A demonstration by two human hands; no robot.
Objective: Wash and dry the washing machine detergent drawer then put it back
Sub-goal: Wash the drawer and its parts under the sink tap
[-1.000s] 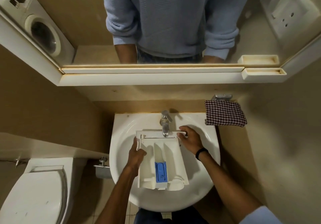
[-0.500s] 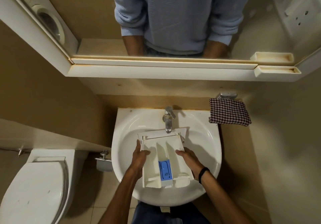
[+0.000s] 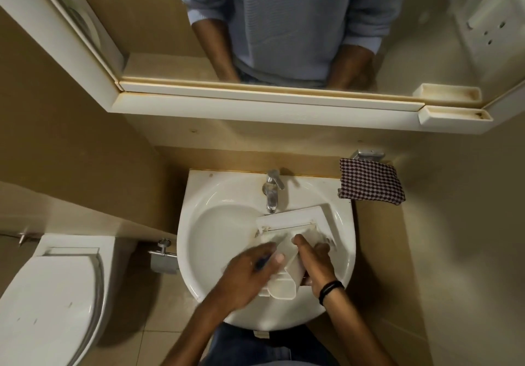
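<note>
The white detergent drawer (image 3: pixel 295 220) lies tilted in the right half of the white sink (image 3: pixel 199 223), its front panel toward the tap (image 3: pixel 272 192). My right hand (image 3: pixel 315 260) grips the drawer's right wall, thumb on the inside. My left hand (image 3: pixel 250 272) is blurred over the drawer's left side. Its fingers curl round the blue insert (image 3: pixel 262 263), of which only a sliver shows. Whether the insert still sits in the drawer I cannot tell. No water stream is visible at the tap.
A checked cloth (image 3: pixel 370 181) hangs on a holder right of the sink. A toilet (image 3: pixel 48 309) with its lid down stands at the left, a metal holder (image 3: pixel 163 257) between it and the sink. A mirror cabinet ledge (image 3: pixel 255 107) juts out above.
The drawer has swung to the right side of the basin and tilted. My left hand moved from its left wall over the blue insert; my right hand stayed on the right wall.
</note>
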